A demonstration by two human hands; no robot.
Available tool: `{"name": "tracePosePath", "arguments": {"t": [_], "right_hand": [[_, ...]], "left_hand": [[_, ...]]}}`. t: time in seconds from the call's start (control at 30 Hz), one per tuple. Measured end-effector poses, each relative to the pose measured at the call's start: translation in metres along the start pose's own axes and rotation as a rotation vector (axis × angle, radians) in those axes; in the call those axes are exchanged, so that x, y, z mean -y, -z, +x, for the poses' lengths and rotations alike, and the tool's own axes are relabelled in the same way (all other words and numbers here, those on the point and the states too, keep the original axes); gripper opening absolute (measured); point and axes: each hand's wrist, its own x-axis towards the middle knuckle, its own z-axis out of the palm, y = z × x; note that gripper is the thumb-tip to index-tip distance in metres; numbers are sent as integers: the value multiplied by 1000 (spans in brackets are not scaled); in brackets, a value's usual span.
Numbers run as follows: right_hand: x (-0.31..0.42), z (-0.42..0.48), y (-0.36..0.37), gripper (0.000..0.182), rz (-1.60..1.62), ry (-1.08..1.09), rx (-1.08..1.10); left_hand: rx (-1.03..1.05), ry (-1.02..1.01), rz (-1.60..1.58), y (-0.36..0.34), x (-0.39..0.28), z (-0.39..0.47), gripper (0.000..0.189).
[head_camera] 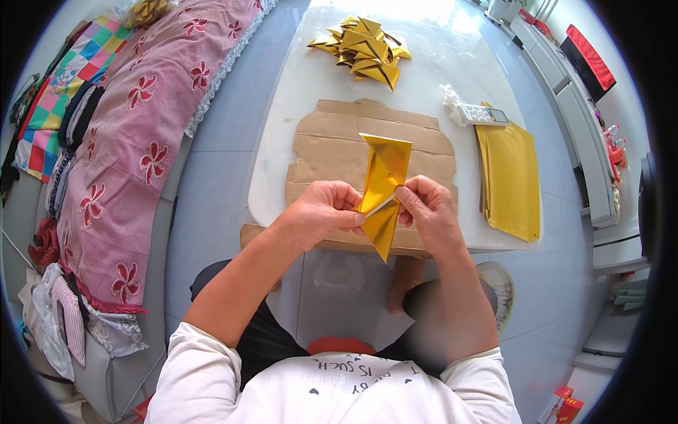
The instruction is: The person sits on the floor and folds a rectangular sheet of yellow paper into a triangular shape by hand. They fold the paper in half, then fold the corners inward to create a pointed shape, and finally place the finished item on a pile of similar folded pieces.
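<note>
A folded piece of gold foil paper (389, 167) is held between both hands over the near edge of a brown cardboard sheet (339, 130). My left hand (333, 209) pinches its left side between thumb and fingers. My right hand (426, 212) grips its right side, at the upper end of a pale strip that runs slantwise across the foil. The piece has a pointed lower end and a broad upper end. Beyond the cardboard lies a heap of folded gold foil pieces (365, 50). A stack of flat gold sheets (508, 180) lies to the right.
A white remote control (479, 114) rests on the far end of the stack, beside a crumpled white tissue (450, 100). All this is on a pale table (286, 85). At left stands a sofa with a pink floral cover (127, 132) and clothes; at right, a long cabinet (572, 116).
</note>
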Motion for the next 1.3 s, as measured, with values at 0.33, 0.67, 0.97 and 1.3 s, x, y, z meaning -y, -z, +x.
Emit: {"name": "tracePosePath", "arguments": {"t": [0.33, 0.67, 0.97, 1.3], "right_hand": [[-1, -1, -1, 14, 42, -28, 50], [1, 1, 0, 15, 41, 2, 15], [-5, -1, -10, 15, 2, -73, 144], [-2, -3, -17, 16, -22, -98, 218]], "left_hand": [[-35, -2, 15, -2, -2, -2, 16], [-4, -50, 32, -1, 1, -2, 22], [-32, -17, -40, -9, -1, 1, 27], [-158, -148, -110, -16, 1, 2, 17]]}}
